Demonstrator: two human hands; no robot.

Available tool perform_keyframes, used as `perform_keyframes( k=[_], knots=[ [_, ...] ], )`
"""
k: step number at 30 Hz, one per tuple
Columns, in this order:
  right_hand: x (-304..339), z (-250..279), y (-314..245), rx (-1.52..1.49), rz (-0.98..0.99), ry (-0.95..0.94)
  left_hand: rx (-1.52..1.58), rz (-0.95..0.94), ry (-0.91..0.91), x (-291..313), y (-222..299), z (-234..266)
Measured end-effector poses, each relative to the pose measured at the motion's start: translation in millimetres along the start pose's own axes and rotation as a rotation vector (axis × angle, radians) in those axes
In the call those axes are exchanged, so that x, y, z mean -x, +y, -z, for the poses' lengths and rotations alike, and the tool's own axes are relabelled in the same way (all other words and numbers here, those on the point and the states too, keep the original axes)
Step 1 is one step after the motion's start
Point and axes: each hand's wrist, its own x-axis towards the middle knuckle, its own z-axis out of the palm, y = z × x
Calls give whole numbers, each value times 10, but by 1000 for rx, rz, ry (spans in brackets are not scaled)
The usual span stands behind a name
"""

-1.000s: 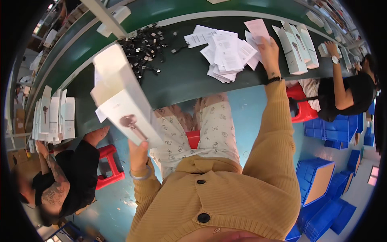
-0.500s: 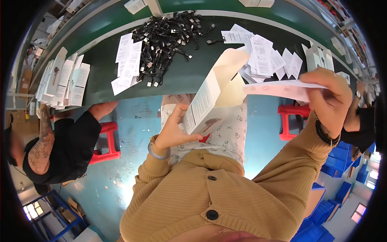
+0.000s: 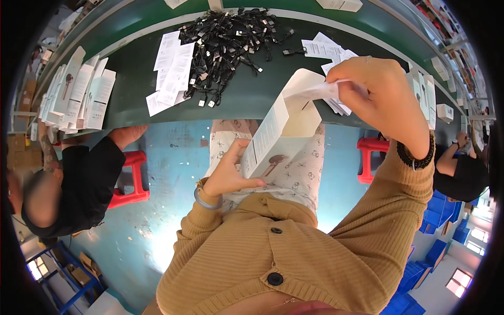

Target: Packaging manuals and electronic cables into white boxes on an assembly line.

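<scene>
Leaflet [image 3: 311, 93]: folded and blurred; its right end is covered by the right hand [image 3: 380, 89], and whether its left end is inside the carton or only above the opening cannot be told. Carton [image 3: 269, 160]: white, a device pictured on its front; the inside bottom cannot be seen. The sheets [image 3: 324, 49] at the right of the desk [image 3: 131, 94] are partly covered by the right hand and carton. The co-worker at the right [image 3: 462, 176] is partly cut off by the dark rim.

Right hand: wrist raised, fingers curled, thumb and forefinger pinching the leaflet at the carton's mouth. Left hand [image 3: 228, 170]: closed around the carton's lower left end, fingers on the side, thumb stretched along the bottom.

The carton is held above the lap, tilted, open end up and toward the right, flap raised. The desk's near edge passes behind it. Dark desk surface shows between the carton and the heap of black cables [image 3: 226, 50]; loose papers [image 3: 176, 73] lie just left of the heap. Blue floor [image 3: 181, 152] shows on either side of the legs.
</scene>
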Motion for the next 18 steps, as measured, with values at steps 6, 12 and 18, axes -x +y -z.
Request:
perform_keyframes(
  k=[6,12,18],
  knots=[
    [-152,-383,71,-190,91,-235,34,20,-20,-41,-87,46],
    [-488,-588,692,-2,-280,78,108,-17,45,-40,-66,97],
    [-329,-1633,1524,534,-179,-181,132,-77,57,-147,-83,48]
  ],
)
